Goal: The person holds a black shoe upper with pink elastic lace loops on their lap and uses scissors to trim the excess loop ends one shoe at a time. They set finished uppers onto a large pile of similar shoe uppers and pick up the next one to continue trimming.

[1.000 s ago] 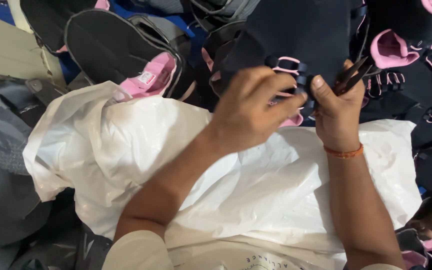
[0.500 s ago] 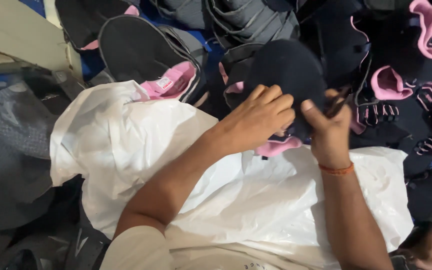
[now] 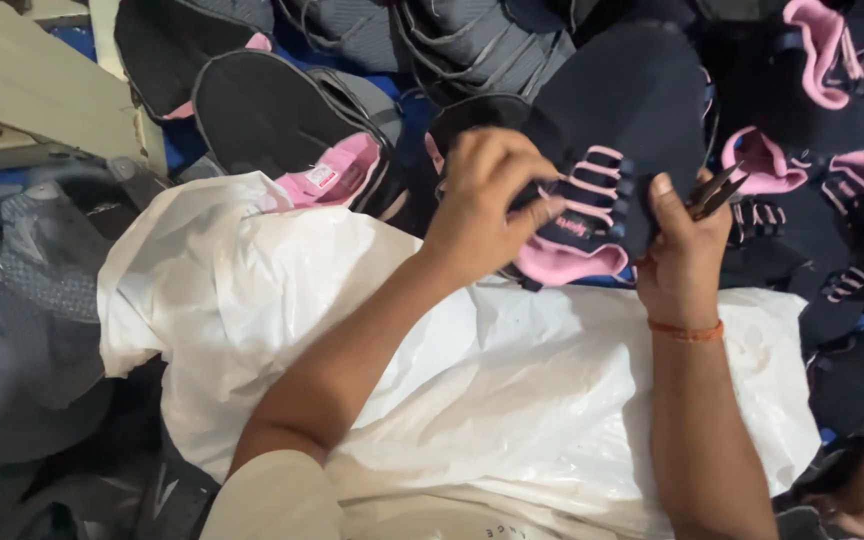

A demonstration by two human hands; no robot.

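Observation:
A dark navy shoe upper [image 3: 617, 110] with pink lining and pink lace loops is held up between both hands over a white plastic sheet [image 3: 472, 400]. My left hand [image 3: 487, 195] grips its left side, fingers curled over the pink edge. My right hand [image 3: 680, 255] holds its right side and also carries a small dark pair of snips [image 3: 714, 190], which stick out past the fingers. An orange thread band circles the right wrist.
A heap of similar navy and pink shoe uppers [image 3: 812, 150] fills the top and right. More dark uppers [image 3: 272, 110] lie at the upper left beside a pale board [image 3: 32, 90]. Grey fabric [image 3: 22, 320] lies at the left.
The shoe upper has been turned between the hands, so its pink lace loops and lining now face the camera. Both hands stayed on it.

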